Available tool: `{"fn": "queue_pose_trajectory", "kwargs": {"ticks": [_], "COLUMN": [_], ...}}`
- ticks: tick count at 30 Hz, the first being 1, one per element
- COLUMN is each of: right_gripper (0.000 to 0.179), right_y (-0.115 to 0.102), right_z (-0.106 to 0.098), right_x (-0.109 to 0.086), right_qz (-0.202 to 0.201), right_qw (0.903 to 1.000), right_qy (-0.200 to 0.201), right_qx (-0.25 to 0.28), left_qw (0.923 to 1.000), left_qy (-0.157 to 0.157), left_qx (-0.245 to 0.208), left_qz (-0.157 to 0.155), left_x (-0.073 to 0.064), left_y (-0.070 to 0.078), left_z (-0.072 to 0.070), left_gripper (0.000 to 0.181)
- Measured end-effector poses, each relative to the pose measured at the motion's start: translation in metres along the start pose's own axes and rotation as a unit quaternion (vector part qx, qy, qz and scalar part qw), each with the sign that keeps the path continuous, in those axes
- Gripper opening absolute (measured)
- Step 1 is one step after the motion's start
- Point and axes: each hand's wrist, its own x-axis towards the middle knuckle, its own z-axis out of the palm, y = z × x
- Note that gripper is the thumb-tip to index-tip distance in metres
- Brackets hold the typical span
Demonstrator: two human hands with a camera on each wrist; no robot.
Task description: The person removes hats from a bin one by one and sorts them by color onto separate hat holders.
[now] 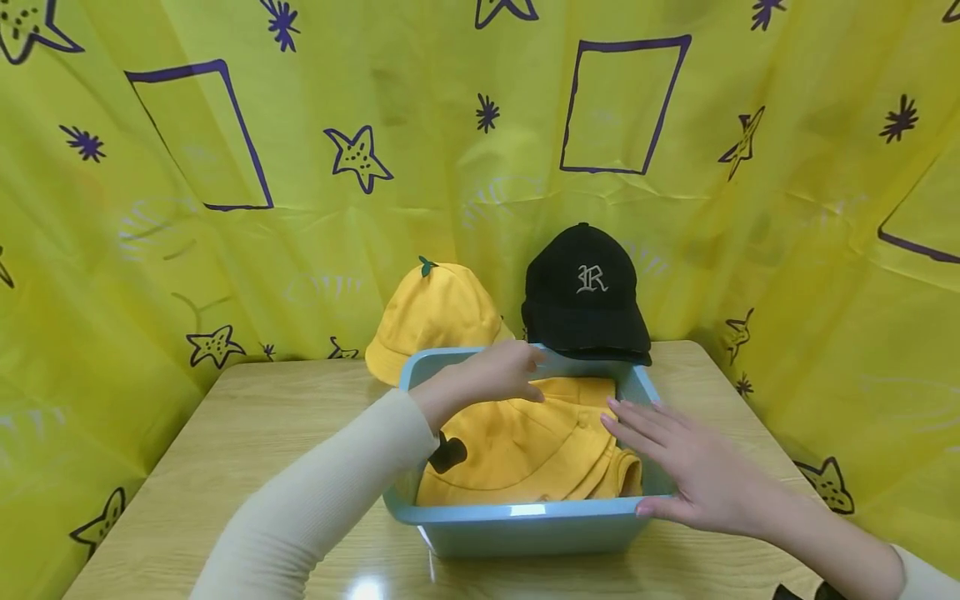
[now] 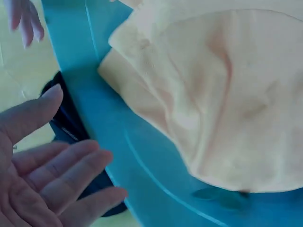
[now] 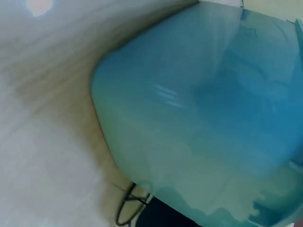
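Note:
My left hand (image 1: pixel 501 372) hangs over the far part of a light blue plastic bin (image 1: pixel 525 533), holding nothing. In the left wrist view its palm shows, with the fingers (image 2: pixel 75 175) loosely extended. Yellow cloth hats (image 1: pixel 517 450) lie folded inside the bin, one bearing a black patch (image 1: pixel 448 452). A green leaf tab (image 2: pixel 222 197) sticks out from the cloth by the bin wall. My right hand (image 1: pixel 690 462) is at the bin's right rim, fingers straight over the edge, thumb by the front corner. In the right wrist view the bin's outer side (image 3: pixel 180 113) fills most of the picture.
Behind the bin sit a yellow bucket hat (image 1: pixel 442 312) with a green sprout on top and a black baseball cap (image 1: pixel 585 292) with a white letter. All stand on a wooden table (image 1: pixel 285 425). A yellow curtain (image 1: pixel 450 83) with purple drawings hangs around it.

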Motion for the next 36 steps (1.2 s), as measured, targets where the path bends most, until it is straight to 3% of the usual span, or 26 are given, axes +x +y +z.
{"fn": "queue_pose_trajectory", "kwargs": {"ticks": [2, 4, 10, 13, 16, 20, 24, 30, 32, 36], "right_gripper": [0.079, 0.079, 0.079, 0.080, 0.081, 0.079, 0.078, 0.078, 0.078, 0.078], "right_y": [-0.003, -0.005, -0.008, -0.009, -0.009, -0.008, -0.008, -0.008, -0.008, -0.007], "right_z": [0.004, 0.006, 0.010, 0.012, 0.013, 0.014, 0.014, 0.015, 0.015, 0.017], "right_x": [-0.003, -0.006, -0.009, -0.009, -0.008, -0.008, -0.008, -0.007, -0.007, -0.007], "right_qz": [-0.006, -0.006, 0.003, -0.004, -0.016, -0.028, -0.032, -0.034, -0.034, -0.035], "right_qw": [1.0000, 0.9999, 0.9999, 0.9999, 0.9996, 0.9993, 0.9992, 0.9991, 0.9991, 0.9989], "right_qy": [-0.004, -0.010, -0.006, 0.010, 0.024, 0.025, 0.024, 0.023, 0.024, 0.031], "right_qx": [0.002, 0.006, 0.009, 0.009, 0.009, 0.001, -0.007, -0.007, -0.004, -0.002], "left_qw": [0.9996, 0.9986, 0.9949, 0.9929, 0.9907, 0.9861, 0.9804, 0.9736, 0.9732, 0.9809], "left_qy": [0.015, 0.024, 0.042, 0.043, 0.045, 0.025, -0.030, -0.084, -0.088, -0.074], "left_qx": [-0.019, -0.035, -0.014, -0.016, -0.026, -0.001, 0.022, -0.043, -0.060, -0.054], "left_qz": [-0.015, -0.031, -0.090, -0.110, -0.126, -0.164, -0.194, -0.207, -0.204, -0.172], "left_x": [-0.002, -0.004, -0.011, -0.015, -0.018, -0.021, -0.024, -0.023, -0.022, -0.020], "left_y": [-0.008, -0.015, -0.034, -0.043, -0.051, -0.057, -0.063, -0.069, -0.069, -0.068], "left_z": [0.002, 0.005, 0.012, 0.014, 0.015, 0.013, 0.015, 0.020, 0.021, 0.020], "left_gripper": [0.022, 0.030, 0.045, 0.040, 0.021, 0.017, 0.029, 0.025, 0.021, 0.025]}}
